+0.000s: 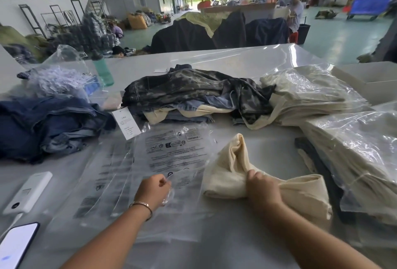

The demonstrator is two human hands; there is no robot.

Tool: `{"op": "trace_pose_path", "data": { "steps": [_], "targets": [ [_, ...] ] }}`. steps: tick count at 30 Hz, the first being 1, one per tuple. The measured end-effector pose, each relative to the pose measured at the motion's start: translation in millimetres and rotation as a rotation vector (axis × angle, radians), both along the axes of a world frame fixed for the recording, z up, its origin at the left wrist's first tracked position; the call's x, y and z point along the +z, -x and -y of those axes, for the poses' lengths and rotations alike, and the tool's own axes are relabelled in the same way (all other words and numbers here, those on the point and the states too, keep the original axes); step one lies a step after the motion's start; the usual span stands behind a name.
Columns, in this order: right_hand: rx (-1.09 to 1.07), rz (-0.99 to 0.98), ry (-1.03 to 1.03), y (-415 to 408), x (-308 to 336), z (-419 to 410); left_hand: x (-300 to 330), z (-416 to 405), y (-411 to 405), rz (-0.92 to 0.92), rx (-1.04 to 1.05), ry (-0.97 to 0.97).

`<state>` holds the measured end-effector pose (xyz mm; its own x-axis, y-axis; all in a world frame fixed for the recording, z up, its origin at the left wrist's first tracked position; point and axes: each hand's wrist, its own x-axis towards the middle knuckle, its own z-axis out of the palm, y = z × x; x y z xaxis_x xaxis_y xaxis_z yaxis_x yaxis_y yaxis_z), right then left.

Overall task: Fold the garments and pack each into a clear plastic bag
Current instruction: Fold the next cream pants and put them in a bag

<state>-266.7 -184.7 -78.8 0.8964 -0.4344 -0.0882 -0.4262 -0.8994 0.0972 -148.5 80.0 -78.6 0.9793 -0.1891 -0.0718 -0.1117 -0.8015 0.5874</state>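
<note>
left hand: the left hand (153, 189) pinched the near edge of a clear plastic bag printed with black warning text (174, 152), fingers curled on the film.
right hand: the right hand (261, 187) gripped a folded cream cotton garment (232, 174), fingers closed round its bunched middle.
cream garment: it lay on the white table (257, 144) just right of the bag, its far end raised in a soft peak.
clear bag: it lay flat on top of a stack of similar printed bags (103, 185), in front of the person.
unfolded pile: a heap of dark mottled and blue denim garments (193, 94) sat behind the bag.
packed goods: bagged cream garments (311, 92) were stacked at the right.
left side: a pile of dark blue denim (43, 124), a white power bank (29, 192) and a phone with a lit screen (17, 245).
</note>
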Motion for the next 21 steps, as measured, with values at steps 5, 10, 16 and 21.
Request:
{"op": "trace_pose_path", "data": {
  "steps": [5,10,16,21],
  "targets": [
    [-0.382,0.422,-0.446,4,58,51,12,2,-1,-0.041,-0.107,0.176],
    [-0.179,0.74,-0.682,28,135,30,18,30,-2,-0.143,-0.177,0.226],
    [0.267,0.513,-0.53,54,155,-45,33,39,-24,-0.129,-0.165,0.155],
    [0.409,0.281,-0.42,48,91,-82,52,20,-46,-0.2,-0.068,0.276]
  ]
}}
